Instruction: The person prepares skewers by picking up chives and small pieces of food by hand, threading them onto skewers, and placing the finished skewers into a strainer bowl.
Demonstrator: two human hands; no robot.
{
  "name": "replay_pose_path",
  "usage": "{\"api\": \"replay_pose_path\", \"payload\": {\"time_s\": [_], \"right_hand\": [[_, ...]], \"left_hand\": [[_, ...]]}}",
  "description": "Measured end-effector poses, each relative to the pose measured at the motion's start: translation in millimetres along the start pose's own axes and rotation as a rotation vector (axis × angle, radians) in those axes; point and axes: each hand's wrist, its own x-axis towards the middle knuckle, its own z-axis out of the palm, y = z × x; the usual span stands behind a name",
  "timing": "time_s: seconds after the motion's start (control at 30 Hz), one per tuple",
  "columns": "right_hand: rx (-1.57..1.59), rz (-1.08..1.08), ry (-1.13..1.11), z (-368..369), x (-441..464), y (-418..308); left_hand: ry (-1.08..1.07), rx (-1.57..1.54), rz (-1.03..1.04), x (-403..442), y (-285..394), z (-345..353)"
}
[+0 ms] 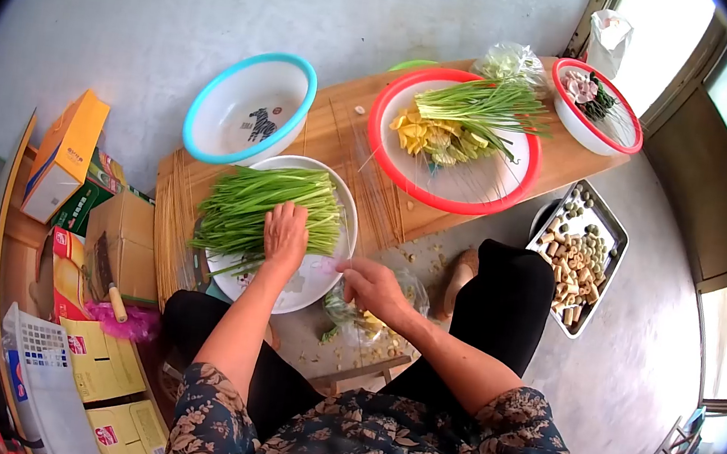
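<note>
A thick heap of garlic chives lies across a white plate at the table's near edge. My left hand is on top of the heap, its fingers curled into the stalks. At the right rim of the plate, my right hand has thumb and forefinger pinched together. A faint pinkish blur shows by those fingertips; what they hold, if anything, is too small to name. Thin wooden skewers lie on the wooden table beyond the plate, and more skewers lie left of it.
A blue-rimmed basin stands behind the plate. One red-rimmed basin holds yellow slices and long greens; another red-rimmed basin stands farther right. A metal tray of cut pieces is on the floor. Boxes and a knife are at left.
</note>
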Motion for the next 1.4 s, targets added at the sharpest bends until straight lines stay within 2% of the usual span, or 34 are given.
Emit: {"api": "replay_pose_path", "payload": {"time_s": [0.4, 0.57, 0.7, 0.8, 0.87, 1.0, 1.23, 1.4], "right_hand": [[0.01, -0.04, 0.034, -3.9, 1.9, 7.3], [-0.007, -0.045, 0.034, -5.0, 1.5, 6.3], [-0.013, -0.039, 0.033, -6.5, 0.4, 4.5], [-0.018, -0.021, 0.008, -6.8, -0.4, 2.8], [-0.038, -0.041, 0.015, -6.1, 0.4, 4.5], [-0.054, -0.04, 0.029, -4.4, 1.4, 6.1], [-0.086, -0.069, 0.048, -2.4, 2.9, 9.7], [-0.097, -0.046, 0.021, -2.5, 2.6, 10.6]], "left_hand": [[0.105, -0.027, 0.017, -4.1, -1.7, 10.3], [0.05, -0.144, 0.02, -6.2, -0.4, 1.4], [0.062, -0.163, 0.015, -6.2, 0.4, 0.5], [0.093, -0.296, -0.003, -8.0, -4.3, -2.3], [0.25, -0.441, -0.006, -7.1, -10.3, -4.0], [0.332, -0.56, -0.101, 3.1, -16.0, -28.8], [0.236, -0.674, -0.158, 3.8, -29.5, -25.7], [0.267, -0.705, -0.175, 4.0, -35.1, -22.2]]}}
